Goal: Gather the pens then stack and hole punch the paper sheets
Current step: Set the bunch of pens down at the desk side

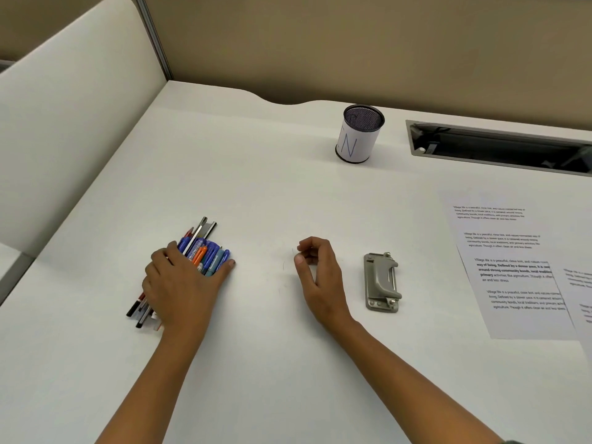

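A bundle of several pens (pixel 205 251), blue, orange and black, lies on the white desk (pixel 288 203) at the left. My left hand (pixel 182 283) lies over the bundle, fingers and thumb wrapped round its sides. My right hand (pixel 317 274) hovers at the desk's middle with fingers loosely curled, holding nothing. A grey metal hole punch (pixel 382 282) sits just right of it. Printed paper sheets (pixel 519 267) lie overlapping at the right edge. A mesh pen cup (pixel 359 133) with a white label stands at the back.
A cable slot (pixel 499 149) is cut into the desk at the back right. A white partition (pixel 73 129) borders the desk on the left, a beige wall panel at the back.
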### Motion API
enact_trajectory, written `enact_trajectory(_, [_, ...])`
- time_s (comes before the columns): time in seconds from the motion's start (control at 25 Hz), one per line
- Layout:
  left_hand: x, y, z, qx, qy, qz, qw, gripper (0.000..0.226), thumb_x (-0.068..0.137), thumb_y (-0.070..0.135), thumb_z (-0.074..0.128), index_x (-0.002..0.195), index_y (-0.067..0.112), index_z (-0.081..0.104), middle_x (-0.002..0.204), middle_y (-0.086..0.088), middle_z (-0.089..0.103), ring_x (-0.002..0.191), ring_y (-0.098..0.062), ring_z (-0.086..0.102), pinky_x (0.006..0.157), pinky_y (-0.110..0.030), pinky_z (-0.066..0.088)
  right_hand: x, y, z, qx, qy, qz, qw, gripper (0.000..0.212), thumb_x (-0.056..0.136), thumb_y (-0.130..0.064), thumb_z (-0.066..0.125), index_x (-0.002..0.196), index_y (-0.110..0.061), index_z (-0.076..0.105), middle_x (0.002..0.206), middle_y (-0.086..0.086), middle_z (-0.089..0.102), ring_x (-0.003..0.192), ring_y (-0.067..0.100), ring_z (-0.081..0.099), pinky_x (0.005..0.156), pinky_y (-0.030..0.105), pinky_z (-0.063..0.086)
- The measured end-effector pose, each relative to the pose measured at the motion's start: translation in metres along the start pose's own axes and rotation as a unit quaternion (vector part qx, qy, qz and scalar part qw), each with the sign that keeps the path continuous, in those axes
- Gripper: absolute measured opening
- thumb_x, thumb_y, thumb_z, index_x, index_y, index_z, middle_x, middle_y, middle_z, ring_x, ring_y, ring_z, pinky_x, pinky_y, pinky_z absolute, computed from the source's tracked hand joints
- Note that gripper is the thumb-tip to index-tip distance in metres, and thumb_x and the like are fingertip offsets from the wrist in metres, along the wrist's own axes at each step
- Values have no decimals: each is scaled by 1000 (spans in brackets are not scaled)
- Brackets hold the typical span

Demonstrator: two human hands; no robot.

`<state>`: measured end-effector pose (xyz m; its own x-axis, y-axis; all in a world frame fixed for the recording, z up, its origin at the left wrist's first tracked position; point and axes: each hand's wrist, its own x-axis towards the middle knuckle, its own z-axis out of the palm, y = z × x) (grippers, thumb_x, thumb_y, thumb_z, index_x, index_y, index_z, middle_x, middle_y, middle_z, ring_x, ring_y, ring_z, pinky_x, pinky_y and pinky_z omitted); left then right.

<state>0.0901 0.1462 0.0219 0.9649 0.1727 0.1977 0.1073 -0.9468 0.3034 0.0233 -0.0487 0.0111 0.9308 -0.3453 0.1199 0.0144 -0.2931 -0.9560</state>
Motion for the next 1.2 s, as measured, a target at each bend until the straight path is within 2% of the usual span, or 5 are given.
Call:
enact_trajectory(0.24, [2, -4, 0, -9, 22, -23, 999, 83, 68, 62, 70, 116, -3, 49, 106, -27, 54, 94, -44, 53, 75, -51, 43, 1, 1, 1, -8, 13, 0, 1000, 15, 94, -17, 47, 108, -13, 52, 105, 1, 57, 95, 7, 55, 85, 14, 43])
enact_trajectory(0.4, [1, -6, 1, -5, 26, -17, 1000, 86, 68, 64, 67, 119, -3, 46, 107, -27, 54, 94, -44, 53, 74, -51, 43, 1, 2, 1, -9, 17, -1, 1000, 14, 95, -16, 47, 107, -14, 52, 104, 1, 57, 95, 8, 55, 85, 15, 44])
enact_trajectory(0.6, [0, -9, 3, -15, 29, -18, 999, 95, 67, 66, 67, 127, -3, 42, 117, -27, 53, 101, -45, 55, 85, -53, 42, 1, 2, 1, 6, 27, 8, 1000, 12, 95, -16, 47, 106, -15, 52, 104, 1, 59, 97, 12, 57, 85, 17, 45])
enact_trajectory(0.76, [0, -7, 3, -26, 32, -14, 999, 97, 67, 66, 67, 130, -3, 40, 121, -27, 52, 104, -46, 54, 87, -54, 43, 1, 2, 1, 9, 30, 13, 999, 11, 95, -15, 47, 105, -16, 52, 103, 1, 59, 97, 13, 57, 84, 17, 45])
enact_trajectory(1.2, [1, -6, 2, -31, 47, -1, 998, 90, 72, 67, 59, 129, 0, 41, 122, -25, 52, 107, -44, 52, 90, -54, 41, 0, -5, 1, 7, 41, 29, 999, 12, 94, -17, 48, 105, -17, 52, 102, 1, 59, 95, 11, 57, 82, 16, 45])
